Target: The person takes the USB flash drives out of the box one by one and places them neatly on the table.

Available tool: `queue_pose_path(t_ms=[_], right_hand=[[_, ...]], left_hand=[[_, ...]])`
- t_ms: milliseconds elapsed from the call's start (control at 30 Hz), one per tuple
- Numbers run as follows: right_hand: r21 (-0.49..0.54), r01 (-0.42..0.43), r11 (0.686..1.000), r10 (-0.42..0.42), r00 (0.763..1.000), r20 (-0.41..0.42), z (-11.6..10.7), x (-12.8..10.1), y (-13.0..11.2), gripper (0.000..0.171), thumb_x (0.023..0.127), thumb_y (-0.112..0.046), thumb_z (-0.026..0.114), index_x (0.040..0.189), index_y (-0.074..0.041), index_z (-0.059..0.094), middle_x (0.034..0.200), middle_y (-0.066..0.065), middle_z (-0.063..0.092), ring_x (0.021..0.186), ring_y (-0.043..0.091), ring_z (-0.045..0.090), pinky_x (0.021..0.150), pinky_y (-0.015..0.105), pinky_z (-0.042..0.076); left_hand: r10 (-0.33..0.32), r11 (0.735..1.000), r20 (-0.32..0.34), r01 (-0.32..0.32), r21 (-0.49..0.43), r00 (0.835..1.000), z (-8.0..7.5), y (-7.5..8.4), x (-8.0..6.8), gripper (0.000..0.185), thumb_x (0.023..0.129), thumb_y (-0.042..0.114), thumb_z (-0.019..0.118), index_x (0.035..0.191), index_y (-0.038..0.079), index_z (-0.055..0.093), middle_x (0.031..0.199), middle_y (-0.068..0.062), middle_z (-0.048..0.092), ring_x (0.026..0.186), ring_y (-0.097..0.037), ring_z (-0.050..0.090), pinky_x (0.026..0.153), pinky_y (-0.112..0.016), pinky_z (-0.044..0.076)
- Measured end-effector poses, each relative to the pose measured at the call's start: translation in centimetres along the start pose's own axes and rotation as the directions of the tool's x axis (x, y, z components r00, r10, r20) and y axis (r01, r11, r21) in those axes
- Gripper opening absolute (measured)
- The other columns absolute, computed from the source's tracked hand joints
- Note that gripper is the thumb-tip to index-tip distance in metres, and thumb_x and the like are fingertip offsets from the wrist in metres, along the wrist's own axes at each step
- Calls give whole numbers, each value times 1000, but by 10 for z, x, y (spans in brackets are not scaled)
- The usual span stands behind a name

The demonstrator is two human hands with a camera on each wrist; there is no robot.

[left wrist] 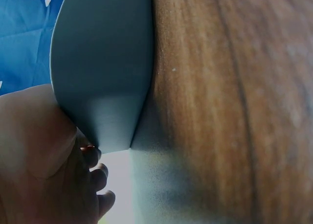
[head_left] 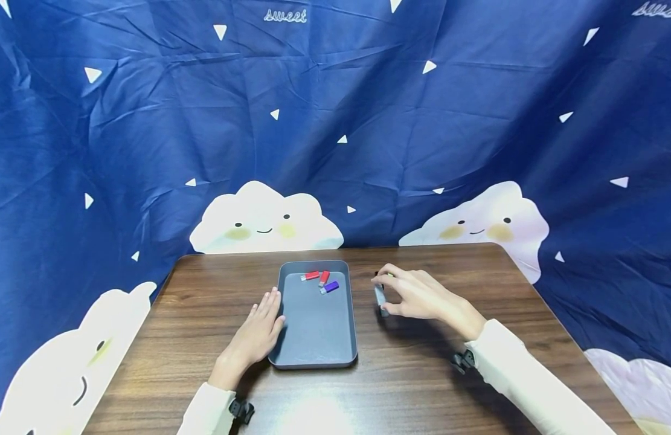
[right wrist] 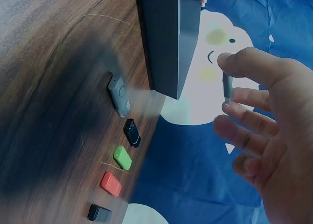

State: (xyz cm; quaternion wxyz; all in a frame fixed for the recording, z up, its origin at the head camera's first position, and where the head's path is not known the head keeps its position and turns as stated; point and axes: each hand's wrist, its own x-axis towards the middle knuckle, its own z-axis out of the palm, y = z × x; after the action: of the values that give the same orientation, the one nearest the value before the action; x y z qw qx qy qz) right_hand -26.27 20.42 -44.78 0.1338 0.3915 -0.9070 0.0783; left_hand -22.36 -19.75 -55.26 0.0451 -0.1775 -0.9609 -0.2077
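Observation:
My left hand point(head_left: 256, 334) lies along the left rim of a grey tray point(head_left: 313, 356), its fingers straight against the edge. In the left wrist view that hand point(left wrist: 39, 155) is right at the tray's wall point(left wrist: 102, 48). To the right of the tray, my right hand point(head_left: 422, 295) is over the table. The right wrist view shows the right hand point(right wrist: 288, 121) pinching a small grey USB stick point(right wrist: 227, 87) between thumb and fingers, its metal plug pointing down in that view. Inside the tray are two red USB sticks point(head_left: 311, 275) and a purple one point(head_left: 330, 287).
On the table near the right hand lie a grey USB stick point(right wrist: 119, 94), a black one point(right wrist: 131, 132), a green one point(right wrist: 122, 158), a red one point(right wrist: 111, 184) and another black one point(right wrist: 99, 212). A blue cloud-patterned cloth point(head_left: 335, 90) hangs behind the wooden table point(head_left: 433, 386).

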Motion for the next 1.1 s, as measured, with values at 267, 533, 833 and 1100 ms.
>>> queue_pose_path(t_ms=[267,533,833,1100], right_hand=[[1,-20,1000,21,1000,-12,0,-6,4,50,83,-36,86,129,-19,75,125,-5,67,59,6,49,53,27,44],[1,-38,999,38,999,-6,0,-10,7,49,83,-36,87,127,-18,76,124,-7,67,65,8,55,56,28,46],[-5,-58,998,58,998,-1,2,-17,12,51,84,-39,85,130,-20,75,128,-5,67,68,12,62,59,32,52],[7,-78,997,78,997,15,3,-20,16,51,84,-39,86,130,-21,74,129,-6,66,65,8,56,57,28,48]], left_hand=[[-16,999,17,16,-27,1000,-8,8,0,61,113,21,46,164,-9,30,173,-27,27,161,-48,27,129,-68,25],[-22,1000,29,22,-17,999,-8,8,0,61,114,23,44,164,-8,28,174,-26,26,162,-45,25,131,-66,24],[-17,1000,25,17,-10,1000,-2,1,1,63,114,26,43,166,-6,28,175,-24,25,163,-44,25,130,-66,24],[-17,1000,20,17,2,1000,0,-1,1,63,115,29,43,166,-4,27,176,-20,22,163,-42,24,131,-65,25]])
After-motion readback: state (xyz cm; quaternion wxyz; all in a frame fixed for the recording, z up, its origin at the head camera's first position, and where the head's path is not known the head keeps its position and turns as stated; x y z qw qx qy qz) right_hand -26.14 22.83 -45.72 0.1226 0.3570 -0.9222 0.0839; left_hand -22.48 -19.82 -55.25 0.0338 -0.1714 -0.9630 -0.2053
